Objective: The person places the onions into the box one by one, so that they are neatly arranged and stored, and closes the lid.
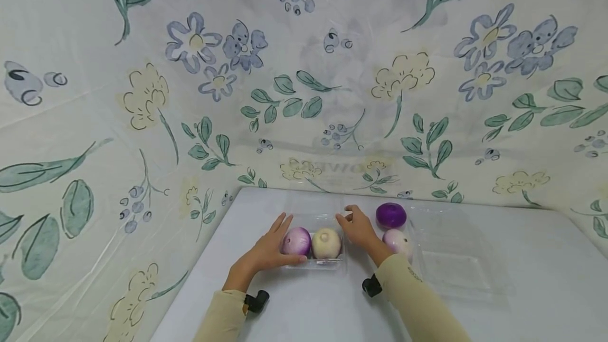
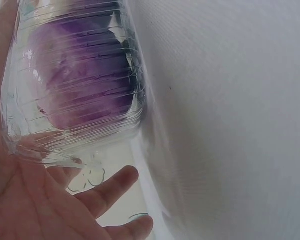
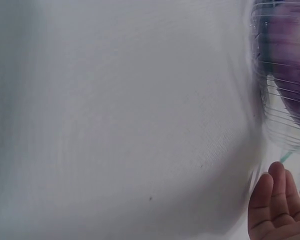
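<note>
A clear plastic box (image 1: 323, 264) lies on the table, holding a purple-and-white onion (image 1: 296, 241) on the left and a pale onion (image 1: 326, 244) on the right. My left hand (image 1: 266, 249) spans the box's left end, thumb along the front and fingers toward the back. In the left wrist view, the ribbed box wall (image 2: 75, 135) sits against the palm, and two fingers (image 2: 110, 192) stick out past it. At the box's back right corner is my right hand (image 1: 359, 230). Its fingers (image 3: 279, 200) look fairly straight in the right wrist view, just beside the box.
Right of my right hand, a dark purple onion (image 1: 391, 216) sits behind a pale purple onion (image 1: 398, 241). Another clear plastic box (image 1: 456, 273) lies farther right on the white table (image 1: 537, 257). A flower-patterned sheet (image 1: 304, 94) hangs behind the table.
</note>
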Action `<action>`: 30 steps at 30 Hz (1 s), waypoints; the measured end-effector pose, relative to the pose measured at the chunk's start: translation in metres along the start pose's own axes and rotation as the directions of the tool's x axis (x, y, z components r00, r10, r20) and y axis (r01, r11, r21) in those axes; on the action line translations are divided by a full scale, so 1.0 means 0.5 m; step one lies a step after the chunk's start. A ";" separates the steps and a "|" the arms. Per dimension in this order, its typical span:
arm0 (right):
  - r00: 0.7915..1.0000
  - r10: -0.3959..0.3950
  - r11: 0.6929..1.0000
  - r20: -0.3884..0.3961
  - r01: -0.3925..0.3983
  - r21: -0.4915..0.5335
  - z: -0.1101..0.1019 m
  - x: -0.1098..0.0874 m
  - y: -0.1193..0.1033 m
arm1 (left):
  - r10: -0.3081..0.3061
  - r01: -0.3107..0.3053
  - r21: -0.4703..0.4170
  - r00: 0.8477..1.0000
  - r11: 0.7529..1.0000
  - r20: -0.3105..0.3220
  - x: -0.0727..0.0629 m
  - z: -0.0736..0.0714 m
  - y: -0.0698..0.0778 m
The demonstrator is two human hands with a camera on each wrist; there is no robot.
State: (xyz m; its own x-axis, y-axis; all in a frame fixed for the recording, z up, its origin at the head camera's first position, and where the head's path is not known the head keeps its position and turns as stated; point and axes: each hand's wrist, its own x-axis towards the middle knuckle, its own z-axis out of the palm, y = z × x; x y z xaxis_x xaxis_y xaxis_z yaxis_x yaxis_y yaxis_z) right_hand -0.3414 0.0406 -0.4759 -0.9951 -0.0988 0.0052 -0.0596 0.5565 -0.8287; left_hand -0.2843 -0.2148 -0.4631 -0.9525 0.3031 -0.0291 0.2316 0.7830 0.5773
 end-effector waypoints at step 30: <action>1.000 -0.030 0.999 -0.008 0.030 -0.024 -0.010 0.003 0.001 | -0.071 0.071 -0.108 0.997 0.992 0.004 -0.002 -0.001 0.000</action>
State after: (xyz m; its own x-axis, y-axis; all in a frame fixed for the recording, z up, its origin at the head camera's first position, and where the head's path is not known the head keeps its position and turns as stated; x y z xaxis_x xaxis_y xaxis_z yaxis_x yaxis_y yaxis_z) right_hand -0.3434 0.0449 -0.4735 -0.9935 -0.1086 0.0346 -0.0910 0.5726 -0.8148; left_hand -0.2835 -0.2153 -0.4629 -0.9658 0.2488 -0.0733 0.1405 0.7395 0.6583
